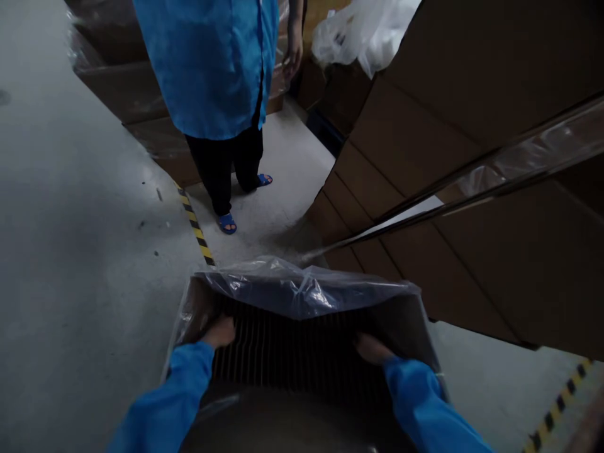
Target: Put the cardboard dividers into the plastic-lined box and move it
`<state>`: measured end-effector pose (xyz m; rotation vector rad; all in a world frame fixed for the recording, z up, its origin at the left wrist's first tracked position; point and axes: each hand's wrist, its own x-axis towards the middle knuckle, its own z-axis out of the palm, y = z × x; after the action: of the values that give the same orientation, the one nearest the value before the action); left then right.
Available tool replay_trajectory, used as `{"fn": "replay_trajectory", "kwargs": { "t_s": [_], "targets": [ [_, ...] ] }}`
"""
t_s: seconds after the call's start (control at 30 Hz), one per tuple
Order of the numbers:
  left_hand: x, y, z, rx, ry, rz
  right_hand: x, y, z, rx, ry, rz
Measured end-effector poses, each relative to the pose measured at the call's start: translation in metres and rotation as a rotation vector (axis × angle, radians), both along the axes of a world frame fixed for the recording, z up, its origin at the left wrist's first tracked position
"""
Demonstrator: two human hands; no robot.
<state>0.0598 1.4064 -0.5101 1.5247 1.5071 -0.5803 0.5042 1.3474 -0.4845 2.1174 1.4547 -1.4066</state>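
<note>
Both of my arms in blue sleeves reach down into a cardboard box (423,327) lined with a clear plastic bag (302,286). The box holds a row of several thin dark upright pieces (292,352). My left hand (218,331) is at the left end of that row and my right hand (372,349) at the right end, each pressed against the stack. The fingers of both hands are hidden among the pieces.
A person in a blue coat (212,63), dark trousers and blue sandals stands on the grey floor just beyond the box. Stacked brown cartons (472,126) fill the right side, more cartons (127,88) stand behind the person. Yellow-black floor tape (195,229) runs past the box.
</note>
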Motion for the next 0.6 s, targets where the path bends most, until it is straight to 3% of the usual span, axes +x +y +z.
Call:
{"fn": "replay_trajectory", "kwargs": {
  "t_s": [0.07, 0.1, 0.17, 0.2, 0.27, 0.37, 0.47, 0.6],
  "targets": [
    [-0.007, 0.003, 0.050, 0.270, 0.001, -0.041, 0.000, 0.010, 0.052, 0.164, 0.000, 0.095],
    [-0.016, 0.011, 0.072, 0.497, -0.010, -0.068, 0.004, 0.019, 0.076, 0.308, -0.035, 0.148],
    [-0.040, 0.040, 0.102, 0.887, 0.042, -0.066, 0.021, 0.049, 0.115, 0.622, -0.228, 0.197],
    [-0.055, 0.059, 0.109, 0.964, 0.061, -0.064, 0.034, 0.067, 0.126, 0.688, -0.342, 0.188],
    [-0.083, 0.101, 0.106, 0.838, 0.011, -0.074, 0.063, 0.106, 0.133, 0.554, -0.423, 0.100],
    [-0.110, 0.143, 0.085, 0.485, -0.157, -0.081, 0.096, 0.145, 0.117, 0.150, -0.004, -0.095],
    [-0.118, 0.147, 0.075, 0.485, -0.205, -0.103, 0.103, 0.151, 0.100, 0.100, 0.317, -0.235],
    [-0.117, 0.128, 0.085, 0.548, -0.121, -0.087, 0.097, 0.135, 0.105, 0.226, 0.200, -0.264]
  ]
}}
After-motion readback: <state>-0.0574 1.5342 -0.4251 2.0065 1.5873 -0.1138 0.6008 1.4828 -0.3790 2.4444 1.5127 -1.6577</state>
